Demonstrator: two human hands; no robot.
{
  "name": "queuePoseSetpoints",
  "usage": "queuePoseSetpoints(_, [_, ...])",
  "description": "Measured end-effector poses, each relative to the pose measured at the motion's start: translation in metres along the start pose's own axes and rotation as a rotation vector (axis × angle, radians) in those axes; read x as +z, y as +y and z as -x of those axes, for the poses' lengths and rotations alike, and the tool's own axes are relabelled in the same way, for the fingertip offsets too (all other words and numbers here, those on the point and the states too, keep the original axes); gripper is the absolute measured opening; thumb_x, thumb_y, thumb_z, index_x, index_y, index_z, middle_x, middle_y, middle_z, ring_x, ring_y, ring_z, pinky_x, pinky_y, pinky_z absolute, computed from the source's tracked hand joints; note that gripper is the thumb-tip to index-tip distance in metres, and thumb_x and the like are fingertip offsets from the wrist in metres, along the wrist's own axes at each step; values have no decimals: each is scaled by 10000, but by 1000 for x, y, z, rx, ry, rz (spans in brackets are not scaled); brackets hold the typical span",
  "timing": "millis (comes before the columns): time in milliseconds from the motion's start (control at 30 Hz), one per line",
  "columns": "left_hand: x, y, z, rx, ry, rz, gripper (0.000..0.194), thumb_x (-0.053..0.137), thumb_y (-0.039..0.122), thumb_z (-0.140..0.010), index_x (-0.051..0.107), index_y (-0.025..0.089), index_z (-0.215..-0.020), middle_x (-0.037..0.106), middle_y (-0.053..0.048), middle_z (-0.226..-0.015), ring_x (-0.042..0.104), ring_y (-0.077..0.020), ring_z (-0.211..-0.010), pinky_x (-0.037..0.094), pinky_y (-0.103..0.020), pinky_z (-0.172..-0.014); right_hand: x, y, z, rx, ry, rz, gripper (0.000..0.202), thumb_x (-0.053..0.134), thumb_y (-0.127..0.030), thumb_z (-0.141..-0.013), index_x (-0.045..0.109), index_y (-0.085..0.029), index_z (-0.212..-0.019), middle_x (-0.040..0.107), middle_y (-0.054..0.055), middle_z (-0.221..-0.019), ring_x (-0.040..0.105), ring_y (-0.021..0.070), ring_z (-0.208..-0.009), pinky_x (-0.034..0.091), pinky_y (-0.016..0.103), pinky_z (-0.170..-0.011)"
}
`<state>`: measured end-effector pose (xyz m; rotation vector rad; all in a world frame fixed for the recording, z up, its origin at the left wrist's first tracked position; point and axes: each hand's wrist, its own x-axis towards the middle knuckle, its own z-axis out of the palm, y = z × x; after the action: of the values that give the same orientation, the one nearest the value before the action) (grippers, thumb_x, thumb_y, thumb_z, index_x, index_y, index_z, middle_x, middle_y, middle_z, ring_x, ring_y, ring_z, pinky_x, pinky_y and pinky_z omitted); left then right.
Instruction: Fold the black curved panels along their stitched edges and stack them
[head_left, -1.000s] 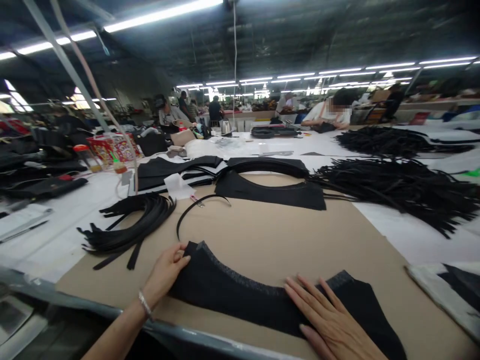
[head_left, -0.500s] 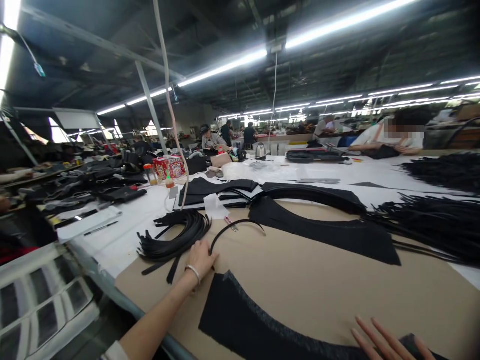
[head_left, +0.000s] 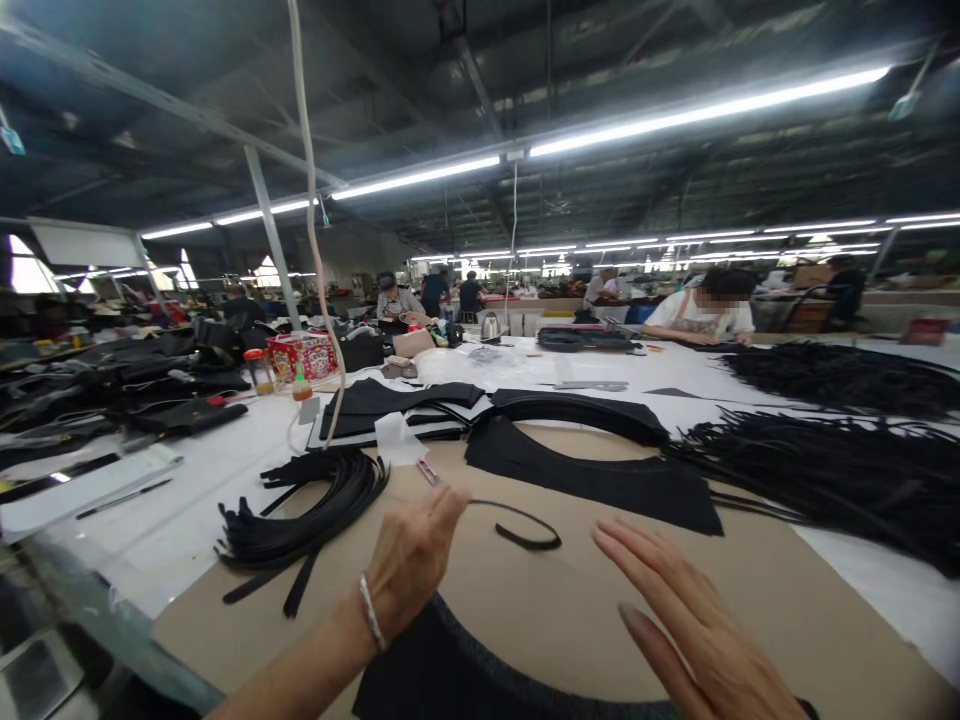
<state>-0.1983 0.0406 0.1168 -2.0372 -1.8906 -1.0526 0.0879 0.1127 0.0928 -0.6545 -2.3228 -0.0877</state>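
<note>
My left hand [head_left: 417, 548], with a bracelet at the wrist, is closed on one end of a thin black strip [head_left: 541, 543]. The strip loops out to the right above the tan board [head_left: 585, 590], its free end curling back. My right hand [head_left: 679, 610] is open, fingers stretched toward the strip but apart from it. Beneath both hands at the near edge lies a curved black panel [head_left: 480, 670], partly hidden by them. A bundle of black strips [head_left: 322, 510] lies to the left of my left hand. Just beyond that hand is a small red-handled tool [head_left: 427, 472].
More curved black panels [head_left: 585, 470] lie across the board's far side. Heaps of black strips [head_left: 817, 470] cover the right. A white cord [head_left: 311, 200] hangs down at left, near a red patterned box [head_left: 304, 355]. Across the table a co-worker [head_left: 705, 310] sits working.
My left hand has lifted the strip and carried it rightward. My right hand has risen from the near panel toward the strip. The view has shifted to the right.
</note>
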Motion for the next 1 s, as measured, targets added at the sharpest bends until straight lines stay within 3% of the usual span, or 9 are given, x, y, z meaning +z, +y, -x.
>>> queuePoseSetpoints(133, [19,36,14,228,-69,37,286,312,150,-934,593,202,-943,581,-48,-740,517,-151,-659,367,-250,-629,-12,-43,-48,84,-289,-258,361,318,-361,-961,525,-260,-1239,667,31,-1018,609,179,-972,474,323,-871])
queuePoseSetpoints(233, [21,44,17,133,-75,217,203,374,164,-919,572,207,-938,586,-36,-770,527,-145,-699,382,-252,-669,-8,-49,-57,195,-493,-452,319,279,-275,-979,595,-229,-986,638,-18,-743,600,126,-692,460,227,-649])
queuePoseSetpoints(300, [17,44,16,-57,-123,431,194,476,180,-877,524,216,-1061,595,-14,-808,533,-134,-708,395,-247,-682,-3,-47,-57,203,-503,-384,262,339,-222,-958,585,-218,-868,623,-22,-725,580,123,-658,404,219,-594])
queuePoseSetpoints(367, [10,41,16,-245,-260,675,382,608,203,-791,482,212,-1151,591,6,-829,528,-122,-702,400,-235,-666,0,-44,-56,151,-484,-196,197,399,-183,-924,579,-226,-857,625,-18,-772,576,134,-660,350,234,-569])
queuePoseSetpoints(500, [-4,34,17,-450,-592,974,283,660,318,-737,616,144,-957,571,8,-745,476,-102,-650,356,-217,-606,1,-45,-56,40,-447,108,197,435,-129,-876,582,-255,-912,597,-11,-827,561,150,-639,290,257,-543])
queuePoseSetpoints(600, [-9,31,18,-525,-568,938,240,632,358,-747,642,133,-831,542,20,-643,423,-91,-588,301,-213,-558,-5,-48,-56,-38,-400,126,94,533,-300,-868,582,-259,-938,583,-1,-860,564,174,-705,339,270,-604])
queuePoseSetpoints(667, [-11,28,19,-544,-548,904,228,648,353,-722,634,136,-791,550,18,-638,424,-91,-582,294,-210,-546,-12,-49,-57,-74,-394,105,182,515,-416,-884,579,-252,-928,583,3,-844,563,176,-702,355,284,-630])
queuePoseSetpoints(833, [-23,21,22,-554,-589,861,275,617,396,-739,614,141,-842,566,15,-664,412,-74,-527,286,-195,-492,-40,-40,-49,-68,-434,150,301,359,-343,-939,539,-250,-716,576,5,-659,526,158,-512,260,294,-499])
queuePoseSetpoints(1000, [-40,17,28,-558,-679,818,275,599,396,-754,635,145,-861,592,13,-666,429,-67,-508,305,-186,-469,-55,-19,1,134,-543,3,316,393,-457,-907,539,-274,-694,560,0,-545,528,154,-448,234,295,-445])
